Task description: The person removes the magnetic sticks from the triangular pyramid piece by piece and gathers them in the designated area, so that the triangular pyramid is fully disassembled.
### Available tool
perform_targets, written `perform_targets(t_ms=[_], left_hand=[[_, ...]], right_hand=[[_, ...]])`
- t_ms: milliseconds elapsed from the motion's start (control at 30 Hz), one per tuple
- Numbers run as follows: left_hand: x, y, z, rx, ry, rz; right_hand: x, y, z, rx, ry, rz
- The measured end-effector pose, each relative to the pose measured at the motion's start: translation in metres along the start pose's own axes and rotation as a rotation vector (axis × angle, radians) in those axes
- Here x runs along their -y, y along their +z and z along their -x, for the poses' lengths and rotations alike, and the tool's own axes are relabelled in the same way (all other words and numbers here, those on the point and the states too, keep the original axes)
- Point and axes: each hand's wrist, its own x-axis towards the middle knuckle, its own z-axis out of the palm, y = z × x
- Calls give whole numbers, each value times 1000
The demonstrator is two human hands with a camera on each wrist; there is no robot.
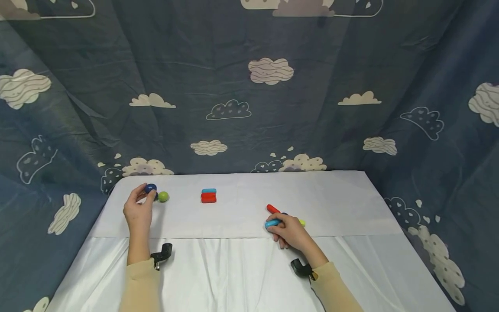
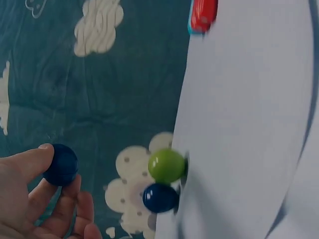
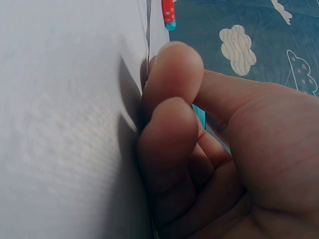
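My left hand (image 1: 138, 211) pinches a dark blue ball (image 2: 62, 165) between thumb and fingers, raised off the white table. Below it, a green ball (image 1: 163, 196) and a second dark blue ball (image 2: 160, 197) sit side by side on the cloth. Far to the right, my right hand (image 1: 292, 232) grips a light blue rounded stick (image 1: 271, 223) low over the table, its fingertips close to the cloth. A red stick (image 1: 273, 209) lies just beyond these fingers. Partly hidden behind the hand are a yellow-green piece (image 1: 302, 223) and a dark blue piece (image 1: 285, 213).
Between the hands, near the back, red sticks (image 1: 208, 198) lie beside a light blue stick (image 1: 208, 190). A dark cloud-patterned curtain (image 1: 226, 130) hangs behind the white table (image 1: 241, 216) and along both sides. A crease crosses the tablecloth in front.
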Motion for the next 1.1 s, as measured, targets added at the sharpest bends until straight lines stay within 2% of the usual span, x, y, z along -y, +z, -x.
perform_targets(t_ms=[200,467,733,1100], left_hand=[[14,-14,-19,-22,-55,-52],[37,-27,-36,38,-130,-123],[51,-23,-47,121,-180,-165],[59,-18,-52,131,-194,-175]], right_hand=[[0,3,0,7,0,2],[1,4,-1,21,-10,2],[4,1,1,7,9,-2],[3,0,2,4,11,0]])
